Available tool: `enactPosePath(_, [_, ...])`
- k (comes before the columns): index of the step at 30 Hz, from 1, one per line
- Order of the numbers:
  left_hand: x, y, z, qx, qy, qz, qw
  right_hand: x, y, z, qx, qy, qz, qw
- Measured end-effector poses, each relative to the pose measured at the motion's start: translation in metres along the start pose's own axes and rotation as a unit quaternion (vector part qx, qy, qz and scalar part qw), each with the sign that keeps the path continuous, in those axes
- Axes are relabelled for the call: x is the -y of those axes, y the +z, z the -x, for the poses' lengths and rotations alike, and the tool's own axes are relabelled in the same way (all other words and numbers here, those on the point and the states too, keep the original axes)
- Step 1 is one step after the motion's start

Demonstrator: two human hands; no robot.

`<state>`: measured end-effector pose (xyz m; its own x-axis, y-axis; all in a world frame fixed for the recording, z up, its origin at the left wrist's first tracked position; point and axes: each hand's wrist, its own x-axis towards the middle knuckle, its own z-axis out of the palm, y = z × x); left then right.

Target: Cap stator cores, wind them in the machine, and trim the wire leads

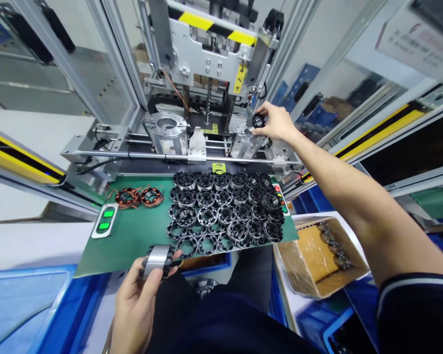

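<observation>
My left hand (136,300) is closed round a motor stator core (158,260), a steel ring with black toothed ends, held on its side over the front edge of the green work surface (133,241). Further back, my right hand (276,122) grips a small black round part (258,121) by its rim. It is at the right-hand metal fixture (243,142) of the machine; whether it touches the fixture I cannot tell. Between my hands, rows of similar stator cores (207,215) are stacked on the green surface.
Two copper-wound stators (151,195) lie at the left, behind a green-lit button panel (105,221). The left fixture (169,125) and a horizontal rod (143,155) stand behind the stacks. A cardboard box (317,265) with more rings is at the right, a blue bin (29,300) at the left.
</observation>
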<state>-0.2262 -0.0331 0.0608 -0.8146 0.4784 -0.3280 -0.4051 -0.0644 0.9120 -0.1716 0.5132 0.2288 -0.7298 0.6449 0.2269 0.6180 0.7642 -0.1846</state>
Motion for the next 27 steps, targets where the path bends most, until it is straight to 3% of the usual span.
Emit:
enactPosePath(4, [0.000, -0.004, -0.001, 0.002, -0.006, 0.016, 1.000, -0.017, 0.010, -0.016, 0.047, -0.015, 0.002, 0.999])
enactPosePath(11, [-0.008, 0.025, -0.003, 0.027, 0.005, 0.056, 0.998, -0.026, 0.006, -0.032, 0.108, -0.048, 0.020, 0.993])
enactPosePath(15, [-0.012, 0.033, -0.001, -0.012, 0.027, 0.073, 0.997, -0.027, -0.001, -0.049, 0.151, -0.065, 0.028, 0.986])
enactPosePath(22, [-0.019, 0.029, 0.003, -0.049, 0.058, 0.099, 0.992, -0.027, -0.008, -0.082, 0.253, -0.071, 0.085, 0.961])
enactPosePath(27, [-0.014, 0.019, 0.011, -0.006, 0.021, 0.067, 0.997, -0.022, -0.005, -0.084, 0.236, -0.076, 0.105, 0.963])
